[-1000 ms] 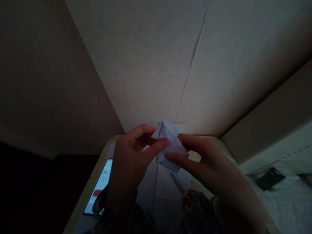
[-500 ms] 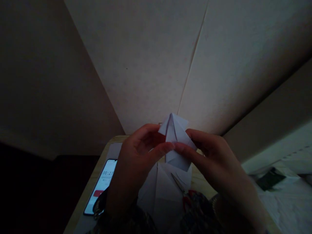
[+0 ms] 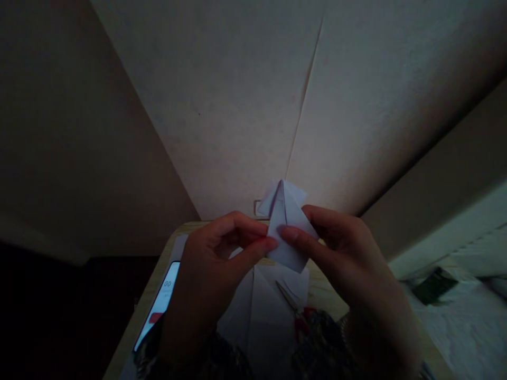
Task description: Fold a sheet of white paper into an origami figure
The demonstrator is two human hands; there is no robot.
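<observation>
A folded white paper piece (image 3: 285, 221) with a pointed top is held up in front of me, above a small wooden table (image 3: 158, 266). My left hand (image 3: 209, 269) pinches its left side with thumb and fingers closed. On the right side my right hand (image 3: 348, 258) pinches it too, the two thumbs almost meeting on the front of the paper. A creased white sheet (image 3: 257, 306) lies flat on the table below the hands. The room is dim.
A phone (image 3: 158, 306) with a lit timer screen lies at the table's left edge. Scissors (image 3: 293, 309) with red handles rest on the sheet. A pale wall rises just behind the table. A bed (image 3: 455, 322) with a dark object (image 3: 433, 285) is at the right.
Both hands have lifted the folded paper slightly and turned its point more upright; the fingers shifted closer together on its front. The view tilted a little.
</observation>
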